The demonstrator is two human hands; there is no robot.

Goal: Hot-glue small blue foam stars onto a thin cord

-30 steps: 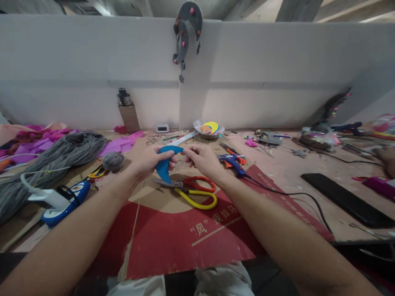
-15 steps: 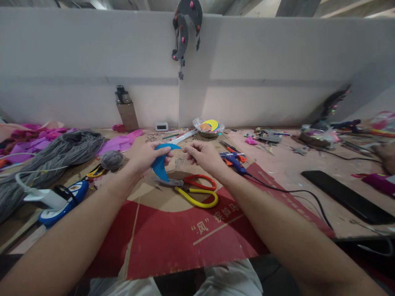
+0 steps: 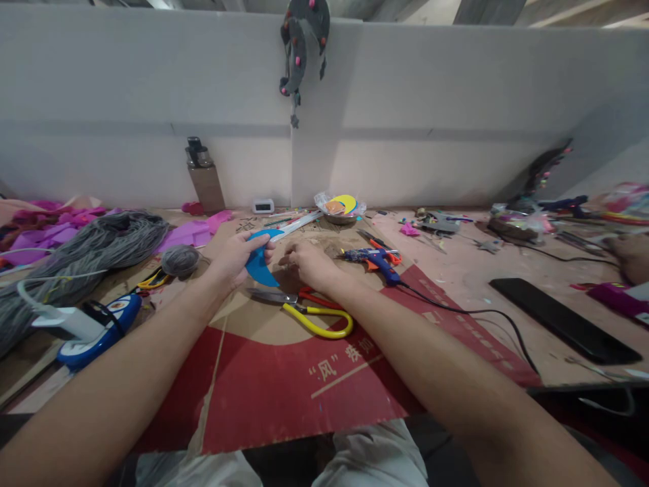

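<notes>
In my left hand is a blue crescent, pinched between thumb and fingers. My right hand is low over the cardboard, just right of the crescent, its fingers bent and drawn together; whatever they may hold is too small to make out. Scissors with one red and one yellow handle lie below both hands, the red handle partly under my right wrist. A blue glue gun rests to the right of my right hand.
Grey yarn, a yarn ball and a blue-white power strip lie left. A bowl holds a yellow piece at the back. On the right are a black case, a cord and another person's hand.
My right hand has moved down and slightly left, toward the cardboard, over part of the red scissor handle. The blue crescent has turned a little in my left hand. The view has shifted slightly.
</notes>
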